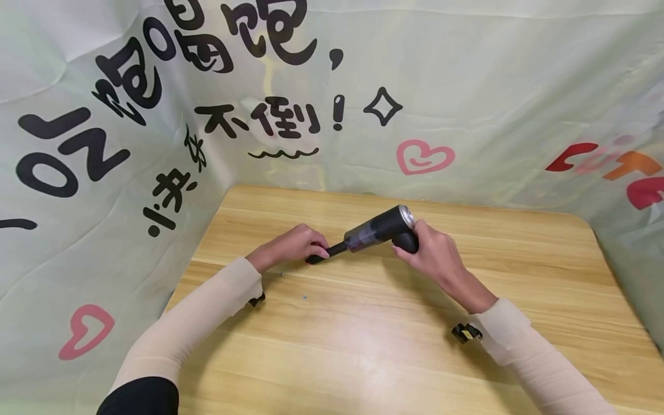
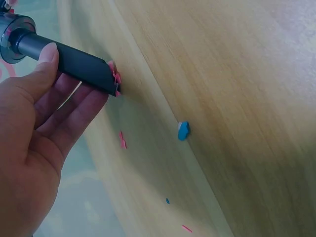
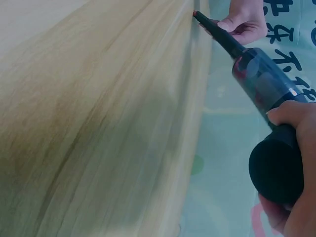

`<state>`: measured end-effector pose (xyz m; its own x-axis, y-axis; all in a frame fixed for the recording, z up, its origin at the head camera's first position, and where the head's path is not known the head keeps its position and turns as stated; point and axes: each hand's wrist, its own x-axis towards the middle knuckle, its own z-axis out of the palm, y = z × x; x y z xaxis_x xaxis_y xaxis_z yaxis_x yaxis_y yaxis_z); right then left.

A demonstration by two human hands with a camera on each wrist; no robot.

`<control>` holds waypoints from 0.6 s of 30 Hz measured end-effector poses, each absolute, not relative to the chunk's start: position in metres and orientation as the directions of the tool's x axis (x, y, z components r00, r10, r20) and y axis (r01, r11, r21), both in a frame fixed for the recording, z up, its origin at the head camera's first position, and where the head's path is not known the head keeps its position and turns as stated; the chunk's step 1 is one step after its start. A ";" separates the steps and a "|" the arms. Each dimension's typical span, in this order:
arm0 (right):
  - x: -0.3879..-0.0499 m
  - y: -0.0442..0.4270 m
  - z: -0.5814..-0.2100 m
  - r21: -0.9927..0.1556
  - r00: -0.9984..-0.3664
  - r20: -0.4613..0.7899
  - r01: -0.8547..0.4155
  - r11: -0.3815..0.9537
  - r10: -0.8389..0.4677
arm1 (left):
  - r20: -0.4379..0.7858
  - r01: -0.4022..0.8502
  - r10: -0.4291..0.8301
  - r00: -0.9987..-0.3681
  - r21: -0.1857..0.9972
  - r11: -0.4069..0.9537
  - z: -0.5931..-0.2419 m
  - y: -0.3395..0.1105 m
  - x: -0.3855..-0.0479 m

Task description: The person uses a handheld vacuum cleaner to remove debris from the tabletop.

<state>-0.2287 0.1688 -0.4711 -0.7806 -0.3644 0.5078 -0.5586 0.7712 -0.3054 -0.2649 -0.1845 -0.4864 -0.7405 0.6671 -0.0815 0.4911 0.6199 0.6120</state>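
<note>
A black handheld vacuum cleaner (image 1: 381, 226) with a clear dust cup is held over the wooden table, tilted down to the left. My right hand (image 1: 438, 253) grips its black handle (image 3: 276, 165). Near the tip, my left hand (image 2: 37, 118) pinches the flat black nozzle (image 2: 84, 66) between thumb and fingers. Pink scraps (image 2: 116, 76) cluster at the nozzle's mouth. Dark and reddish bits show through the dust cup (image 3: 254, 69). Close by on the table lie a blue scrap (image 2: 183, 131), a pink scrap (image 2: 123, 140) and smaller bits.
The wooden table (image 1: 363, 346) has rounded far corners. Pale fabric (image 1: 493, 104) printed with black characters and pink hearts hangs behind it and along both sides. Small black devices are strapped under both wrists, one visible at the right sleeve (image 1: 467, 332).
</note>
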 end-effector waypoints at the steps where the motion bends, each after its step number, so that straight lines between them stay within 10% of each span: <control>1: -0.229 0.169 -0.472 -0.290 -0.765 0.524 -0.573 0.767 -0.374 | -0.083 0.489 0.666 -0.741 0.613 0.621 -0.487 -0.185 -0.264; 8: -0.229 0.175 -0.476 -0.136 -0.595 0.649 -0.703 0.698 -0.473 | -0.100 0.461 0.664 -0.741 0.643 0.612 -0.489 -0.186 -0.260; 18: -0.238 0.182 -0.489 0.202 -0.196 0.795 -0.807 0.554 -0.574 | -0.078 0.494 0.683 -0.726 0.632 0.597 -0.487 -0.186 -0.255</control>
